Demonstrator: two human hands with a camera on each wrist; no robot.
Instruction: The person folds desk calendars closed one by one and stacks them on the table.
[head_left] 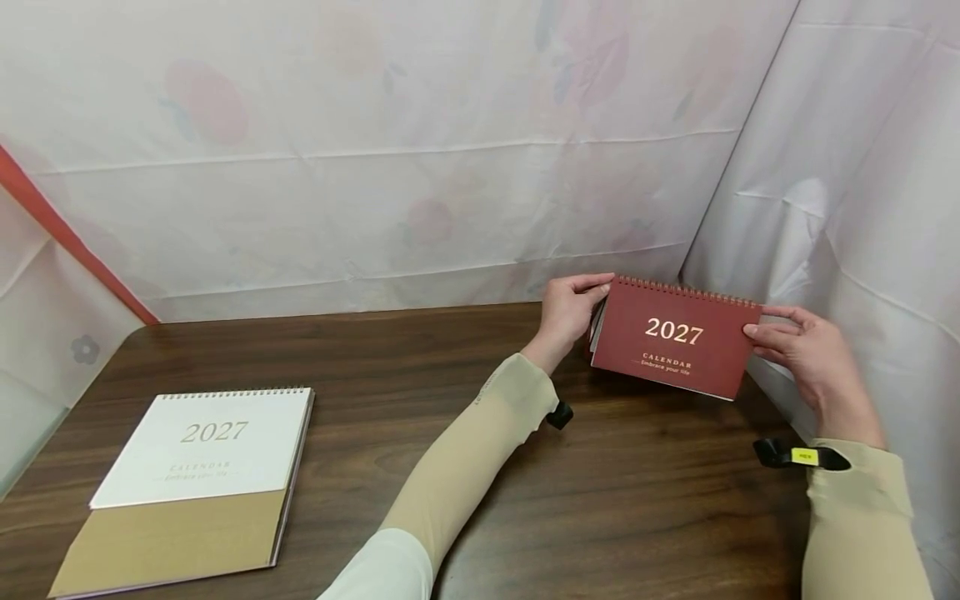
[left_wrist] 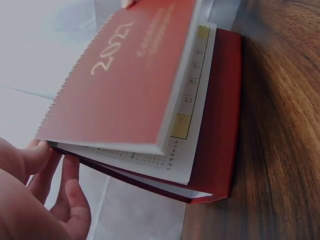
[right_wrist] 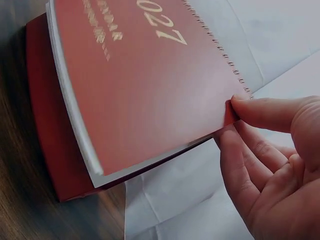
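Note:
A red desk calendar (head_left: 675, 342) with gold "2027" lettering and a spiral binding along its top is held between both hands at the back right of the table. My left hand (head_left: 570, 312) pinches its upper left corner, thumb in front and fingers behind. At the opposite upper corner my right hand (head_left: 813, 354) grips the cover edge between thumb and fingers. In the left wrist view, printed pages (left_wrist: 192, 100) show between the tilted cover and the red base (left_wrist: 222, 115), which is close to the wood; contact there is hard to tell.
A white calendar (head_left: 202, 450) with a tan base lies at the left of the dark wooden table (head_left: 420, 367). A pale patterned curtain (head_left: 360, 167) hangs along the back edge, and another white curtain (head_left: 885, 208) hangs close on the right, beside my right hand.

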